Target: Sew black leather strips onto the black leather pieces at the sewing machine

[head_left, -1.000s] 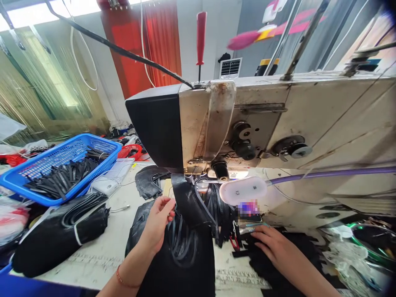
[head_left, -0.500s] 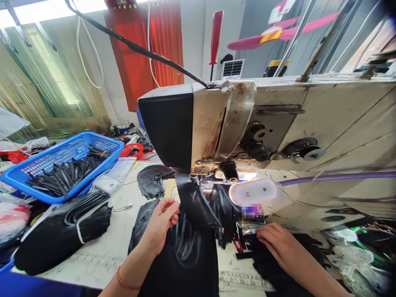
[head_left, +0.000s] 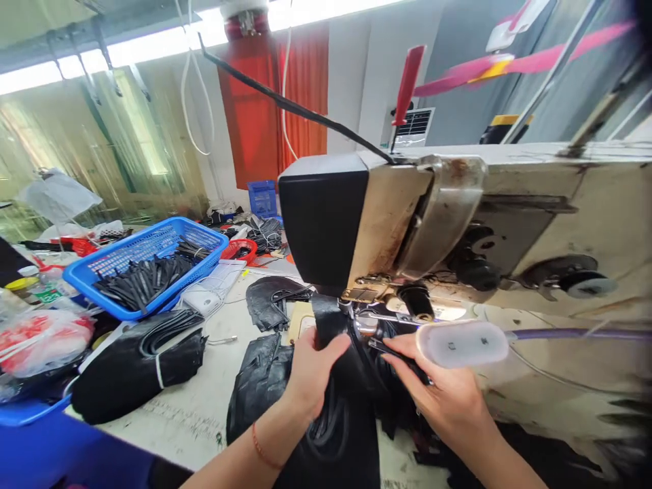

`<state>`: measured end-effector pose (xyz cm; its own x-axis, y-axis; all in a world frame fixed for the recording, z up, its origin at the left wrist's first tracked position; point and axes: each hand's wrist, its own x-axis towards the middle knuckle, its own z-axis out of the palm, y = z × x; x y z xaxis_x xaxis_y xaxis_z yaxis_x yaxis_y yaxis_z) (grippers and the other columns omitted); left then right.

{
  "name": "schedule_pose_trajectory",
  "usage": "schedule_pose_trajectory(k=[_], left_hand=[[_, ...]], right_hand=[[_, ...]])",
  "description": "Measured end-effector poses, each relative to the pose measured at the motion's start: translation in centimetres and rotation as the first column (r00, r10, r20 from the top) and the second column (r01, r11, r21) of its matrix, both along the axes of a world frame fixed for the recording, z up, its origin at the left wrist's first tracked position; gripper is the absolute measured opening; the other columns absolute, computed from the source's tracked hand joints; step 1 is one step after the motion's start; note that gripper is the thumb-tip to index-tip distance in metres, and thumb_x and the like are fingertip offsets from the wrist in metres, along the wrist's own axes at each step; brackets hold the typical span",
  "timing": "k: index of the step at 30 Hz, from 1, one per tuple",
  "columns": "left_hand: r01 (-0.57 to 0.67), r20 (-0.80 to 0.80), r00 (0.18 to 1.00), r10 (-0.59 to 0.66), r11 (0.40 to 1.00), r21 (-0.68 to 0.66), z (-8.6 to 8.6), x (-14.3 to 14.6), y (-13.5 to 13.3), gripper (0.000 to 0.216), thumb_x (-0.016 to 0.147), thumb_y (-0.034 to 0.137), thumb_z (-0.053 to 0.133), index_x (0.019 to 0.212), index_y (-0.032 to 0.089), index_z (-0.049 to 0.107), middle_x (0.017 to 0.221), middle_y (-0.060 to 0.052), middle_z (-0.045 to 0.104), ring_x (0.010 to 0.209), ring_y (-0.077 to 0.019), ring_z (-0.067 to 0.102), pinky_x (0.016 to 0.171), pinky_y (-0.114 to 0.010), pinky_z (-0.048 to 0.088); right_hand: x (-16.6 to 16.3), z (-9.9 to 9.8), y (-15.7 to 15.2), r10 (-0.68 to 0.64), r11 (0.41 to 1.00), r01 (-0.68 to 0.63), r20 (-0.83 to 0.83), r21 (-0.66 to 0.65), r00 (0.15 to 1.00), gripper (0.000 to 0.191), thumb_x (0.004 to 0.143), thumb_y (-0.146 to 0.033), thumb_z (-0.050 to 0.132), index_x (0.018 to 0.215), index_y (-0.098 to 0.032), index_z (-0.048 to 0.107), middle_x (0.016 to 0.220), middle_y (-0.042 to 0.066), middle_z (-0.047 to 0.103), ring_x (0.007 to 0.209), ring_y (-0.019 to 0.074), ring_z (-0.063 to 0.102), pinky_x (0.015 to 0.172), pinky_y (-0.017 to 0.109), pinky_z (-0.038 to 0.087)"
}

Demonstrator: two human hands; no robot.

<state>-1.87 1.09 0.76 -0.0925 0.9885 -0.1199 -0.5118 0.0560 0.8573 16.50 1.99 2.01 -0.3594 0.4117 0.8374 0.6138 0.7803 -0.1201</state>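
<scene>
A curved black leather-like piece [head_left: 326, 316] lies under the needle area of the sewing machine [head_left: 326, 231]. My left hand [head_left: 310, 373] grips its near edge, thumb on top and fingers mostly hidden beneath. Just right of the needle, my right hand [head_left: 448, 401] is closed around a slim dark tool [head_left: 402, 356], whose tip points left toward the piece; I cannot make out its exact kind. Below my left hand, more black pieces [head_left: 336, 462] lie stacked and hang over the near edge. A white lamp [head_left: 466, 343] overlaps the fingers of my right hand.
A blue basket [head_left: 204, 272] of black strips stands on the left, with a tied bundle of black pieces [head_left: 122, 373] before it. Further off are a red basket [head_left: 249, 252] and a pink fan [head_left: 458, 73]. A screwdriver [head_left: 410, 81] stands on the machine.
My right hand has come up and left from the table to the needle area, now holding a slim dark tool. My left hand has closed on the black piece. The view has shifted left.
</scene>
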Motion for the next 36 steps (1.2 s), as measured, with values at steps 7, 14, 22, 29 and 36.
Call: schedule_pose_trajectory(k=[7, 14, 22, 29, 36], left_hand=[[-0.033, 0.11, 0.994, 0.028, 0.998, 0.049, -0.1, 1.0, 0.5, 0.038, 0.067, 0.028, 0.081, 0.101, 0.013, 0.073, 0.097, -0.01, 0.075, 0.086, -0.0236, 0.068, 0.085, -0.037, 0.053], [0.01, 0.146, 0.989, -0.016, 0.999, 0.043, 0.5, 0.8, 0.7, 0.034, 0.067, 0.027, 0.081, 0.096, 0.011, 0.074, 0.09, -0.011, 0.076, 0.084, -0.0249, 0.069, 0.085, -0.039, 0.053], [0.03, 0.126, 0.992, -0.029, 1.0, -0.005, 0.9, 0.5, 0.8, 0.031, 0.063, 0.027, 0.082, 0.089, 0.011, 0.075, 0.084, -0.01, 0.075, 0.081, -0.0253, 0.068, 0.084, -0.04, 0.053], [0.056, 0.156, 0.986, -0.058, 0.998, 0.018, 0.9, 0.4, 1.0, 0.031, 0.063, 0.022, 0.081, 0.091, 0.011, 0.074, 0.085, -0.01, 0.075, 0.081, -0.0245, 0.069, 0.087, -0.04, 0.051], [0.053, 0.113, 0.992, -0.049, 0.998, -0.033, 1.3, 0.2, 1.4, 0.03, 0.06, 0.022, 0.081, 0.087, 0.011, 0.075, 0.079, -0.008, 0.074, 0.076, -0.0215, 0.066, 0.079, -0.035, 0.052]], right_hand=[[-0.9, -1.7, 2.8, 0.116, 0.992, -0.114, 0.021, -0.046, 0.993, 0.021, 0.093, -0.014, 0.054, 0.105, -0.021, 0.07, 0.104, 0.008, 0.072, 0.097, 0.0212, 0.067, 0.092, 0.04, 0.053], [0.0, -1.9, 3.3, 0.088, 0.992, -0.102, 0.177, 0.074, 0.98, 0.029, 0.09, -0.009, 0.056, 0.115, -0.02, 0.067, 0.111, 0.009, 0.071, 0.105, 0.0227, 0.064, 0.094, 0.04, 0.052], [-1.3, -0.7, 3.2, 0.14, 0.988, -0.148, 0.132, 0.052, 0.981, 0.026, 0.09, -0.008, 0.056, 0.109, -0.021, 0.068, 0.103, 0.008, 0.071, 0.098, 0.0209, 0.065, 0.086, 0.035, 0.054], [-1.6, -1.1, 3.3, 0.121, 0.989, -0.13, 0.121, 0.072, 0.985, 0.026, 0.09, -0.007, 0.056, 0.109, -0.02, 0.068, 0.104, 0.009, 0.07, 0.098, 0.0213, 0.063, 0.087, 0.037, 0.052], [-2.1, -0.8, 3.4, 0.116, 0.989, -0.125, 0.111, 0.08, 0.987, 0.024, 0.09, -0.007, 0.057, 0.108, -0.019, 0.067, 0.103, 0.009, 0.07, 0.098, 0.0205, 0.063, 0.087, 0.035, 0.053]])
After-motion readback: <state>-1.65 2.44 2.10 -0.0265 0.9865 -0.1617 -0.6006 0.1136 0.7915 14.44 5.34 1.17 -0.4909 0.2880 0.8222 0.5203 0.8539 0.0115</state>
